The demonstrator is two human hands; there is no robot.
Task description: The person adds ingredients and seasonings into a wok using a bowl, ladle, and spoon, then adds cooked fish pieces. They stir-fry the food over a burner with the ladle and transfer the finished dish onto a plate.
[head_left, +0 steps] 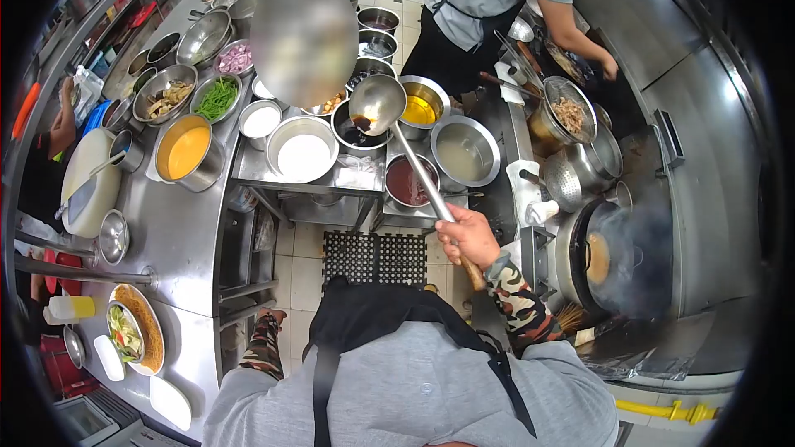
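The steel counter [170, 223] carries a pot of orange liquid [212, 167], a small metal bowl [114, 237] and an oval plate [161, 342].

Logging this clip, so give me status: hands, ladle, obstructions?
Right hand gripping ladle by handle. Left hand low, mostly hidden, grip unclear. Dark smear inside ladle bowl. Nothing visibly blocking ladle.

A long steel counter [166, 215] fills 9 o'clock, running up toward 11; metal shelving [91, 10] lines 10. Pale tiles pave the floor [286, 281] — at 12 o'clock and again near 6, where a black perforated mat [348, 258] lies. Steel wall panels [712, 99] at 2 catch white glare — and a yellow pipe [662, 409] runs along 4.
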